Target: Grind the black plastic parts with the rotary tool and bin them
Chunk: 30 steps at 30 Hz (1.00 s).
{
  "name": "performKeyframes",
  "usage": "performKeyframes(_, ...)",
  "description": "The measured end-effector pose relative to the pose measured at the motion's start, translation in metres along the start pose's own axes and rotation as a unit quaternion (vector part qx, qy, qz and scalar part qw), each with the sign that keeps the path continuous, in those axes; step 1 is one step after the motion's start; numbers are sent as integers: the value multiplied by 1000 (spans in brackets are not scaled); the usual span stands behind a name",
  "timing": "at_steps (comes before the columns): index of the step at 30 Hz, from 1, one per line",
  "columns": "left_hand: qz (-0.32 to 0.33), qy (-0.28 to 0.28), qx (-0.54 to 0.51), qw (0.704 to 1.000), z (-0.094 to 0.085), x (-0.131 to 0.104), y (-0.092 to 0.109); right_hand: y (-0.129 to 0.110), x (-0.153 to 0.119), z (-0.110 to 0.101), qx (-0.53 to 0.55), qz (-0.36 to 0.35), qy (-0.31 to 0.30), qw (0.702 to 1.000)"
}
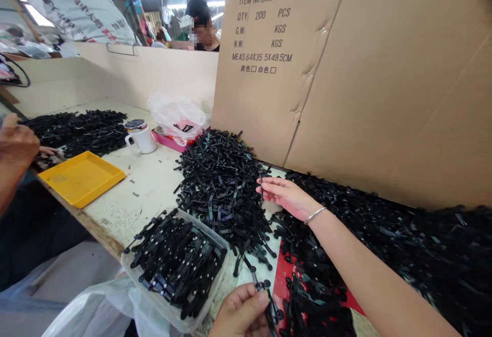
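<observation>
My left hand (240,312), low in the middle, pinches a black jointed plastic part (265,286) with round holes at its ends. Farther forward, my right hand (286,197) has a thin black plastic strip (262,187) upright between thumb and fingers. Just left of it rises a heap of loose black strips (223,178). More black parts (307,270) spread beneath my right forearm, some over a red sheet (282,270). To the left of my left hand, a clear plastic tub (225,260) is filled with black jointed pieces.
A large cardboard sheet (369,85) stands behind the heaps. Leftward are a yellow tray (86,178), a white mug (143,139) and a pink tray (169,142) under a plastic bag (177,114). Another person's hand (17,142) is at the left edge, near more black parts (88,129).
</observation>
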<state>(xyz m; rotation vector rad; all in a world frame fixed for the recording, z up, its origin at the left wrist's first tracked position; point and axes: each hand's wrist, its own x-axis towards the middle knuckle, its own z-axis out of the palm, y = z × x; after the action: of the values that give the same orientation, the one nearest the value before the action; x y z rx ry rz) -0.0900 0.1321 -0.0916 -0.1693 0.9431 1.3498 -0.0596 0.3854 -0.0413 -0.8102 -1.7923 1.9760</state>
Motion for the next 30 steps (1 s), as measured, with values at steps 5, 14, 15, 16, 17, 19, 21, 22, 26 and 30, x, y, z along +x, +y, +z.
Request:
performKeyframes(5, 1, -14, 2, 1000, -4, 3, -4, -4, -17, 11, -18, -73, 4, 997)
performKeyframes(14, 16, -19, 1, 1000, -4, 4, -6, 0, 11, 36, -273, -197, 65, 939)
performKeyframes(15, 17, -22, -2, 1000, -4, 4, -7, 1, 15, 33, -302, -188, 78, 931)
performKeyframes(16, 19, -26, -4, 999, -4, 5, -8, 1, 17, 28, -324, -185, 97, 923)
performKeyframes(17, 21, -29, -5, 999, -5, 5, -8, 2, 18, 22, -338, -185, 113, 916)
performKeyframes(19, 23, -31, -2, 999, -5, 7, -9, 6, 17, 8, -371, -180, 125, 902)
performKeyframes(21, 21, -27, 2, 999, -6, 8, -10, 12, 14, -3, -410, -168, 116, 889)
performKeyframes(22, 20, -26, 3, 999, -6, 8, -10, 16, 13, -5, -428, -162, 108, 883)
performKeyframes(26, 16, -29, 4, 999, -6, 8, -9, 29, 16, 4, -473, -152, 84, 864)
performKeyframes(30, 13, -27, -1, 1000, -5, 7, -8, 35, 27, 28, -486, -166, 84, 854)
